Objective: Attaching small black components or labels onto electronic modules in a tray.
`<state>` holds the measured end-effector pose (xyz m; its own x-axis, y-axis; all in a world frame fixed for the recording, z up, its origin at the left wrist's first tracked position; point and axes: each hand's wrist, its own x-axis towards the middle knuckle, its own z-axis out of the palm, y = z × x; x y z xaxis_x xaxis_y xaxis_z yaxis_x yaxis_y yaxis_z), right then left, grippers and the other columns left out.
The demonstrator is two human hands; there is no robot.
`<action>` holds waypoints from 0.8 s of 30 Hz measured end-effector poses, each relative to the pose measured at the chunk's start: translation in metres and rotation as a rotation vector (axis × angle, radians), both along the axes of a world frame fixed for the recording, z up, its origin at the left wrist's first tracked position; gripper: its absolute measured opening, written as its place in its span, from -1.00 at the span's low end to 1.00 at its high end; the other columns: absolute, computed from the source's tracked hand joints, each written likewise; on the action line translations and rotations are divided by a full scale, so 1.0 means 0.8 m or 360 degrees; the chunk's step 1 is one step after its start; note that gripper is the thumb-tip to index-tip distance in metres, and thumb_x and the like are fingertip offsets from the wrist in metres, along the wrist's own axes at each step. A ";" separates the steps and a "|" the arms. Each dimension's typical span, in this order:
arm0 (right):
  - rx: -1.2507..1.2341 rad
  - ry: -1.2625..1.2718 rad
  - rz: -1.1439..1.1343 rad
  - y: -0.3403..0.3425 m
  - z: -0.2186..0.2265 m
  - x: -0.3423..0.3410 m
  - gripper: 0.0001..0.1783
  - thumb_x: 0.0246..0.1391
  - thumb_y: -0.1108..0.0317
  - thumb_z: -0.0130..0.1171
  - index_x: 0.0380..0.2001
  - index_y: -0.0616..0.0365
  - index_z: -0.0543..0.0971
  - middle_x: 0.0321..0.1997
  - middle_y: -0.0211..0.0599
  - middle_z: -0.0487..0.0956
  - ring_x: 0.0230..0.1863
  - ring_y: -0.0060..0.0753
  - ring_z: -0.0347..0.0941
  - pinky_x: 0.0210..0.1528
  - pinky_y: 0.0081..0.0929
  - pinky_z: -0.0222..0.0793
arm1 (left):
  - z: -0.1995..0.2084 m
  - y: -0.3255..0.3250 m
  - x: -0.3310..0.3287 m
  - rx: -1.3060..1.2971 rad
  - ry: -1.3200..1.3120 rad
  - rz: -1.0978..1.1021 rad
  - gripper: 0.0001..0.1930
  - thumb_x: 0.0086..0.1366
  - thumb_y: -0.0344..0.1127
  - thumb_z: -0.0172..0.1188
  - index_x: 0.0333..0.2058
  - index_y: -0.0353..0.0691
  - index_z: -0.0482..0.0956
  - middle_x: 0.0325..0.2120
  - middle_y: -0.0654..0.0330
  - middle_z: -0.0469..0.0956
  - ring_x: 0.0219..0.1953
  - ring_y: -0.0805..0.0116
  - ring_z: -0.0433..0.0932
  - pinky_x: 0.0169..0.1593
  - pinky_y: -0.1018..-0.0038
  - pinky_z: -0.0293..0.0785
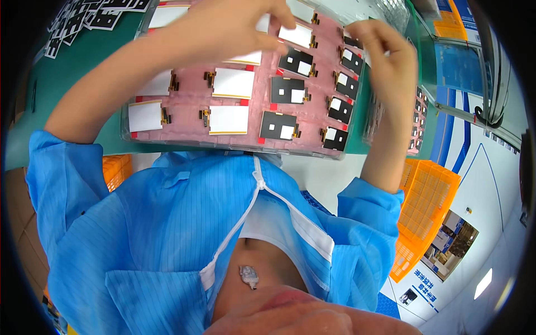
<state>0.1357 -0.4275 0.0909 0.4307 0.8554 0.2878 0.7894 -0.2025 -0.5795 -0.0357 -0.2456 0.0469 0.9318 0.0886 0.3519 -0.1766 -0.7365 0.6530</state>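
Observation:
My left hand (245,25) reaches over the tray from the left. Its thumb and fingers are apart, above a white panel (296,34) with a small flex tail, and nothing shows between them. My right hand (385,47), slightly blurred, hovers at the tray's far right edge with its fingers bent together. Whatever they hold is too small or hidden to name. It is nearest a black-faced panel (352,61) with a white square. Rows of panels lie on the pink lining of the clear tray (190,139): plain white on the left, black-faced on the right.
Black-and-white cut sheets (72,25) lie in a loose pile at the far left of the green table (50,106). Another tray of small panels (417,120) sits past my right forearm. An orange crate (424,206) stands below on the right.

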 end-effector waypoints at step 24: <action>-0.0596 -0.0723 0.0302 0.237 -0.139 0.172 -0.71 -0.03 0.32 0.09 -0.21 -0.13 0.66 -0.32 0.08 0.58 -0.28 0.10 0.52 -0.20 -0.06 0.43 | -0.103 0.177 0.219 0.0255 0.0414 0.0384 -0.53 -0.19 -0.14 0.51 -0.28 -0.20 0.61 -0.40 0.06 0.61 -0.32 0.10 0.61 -0.24 0.28 0.50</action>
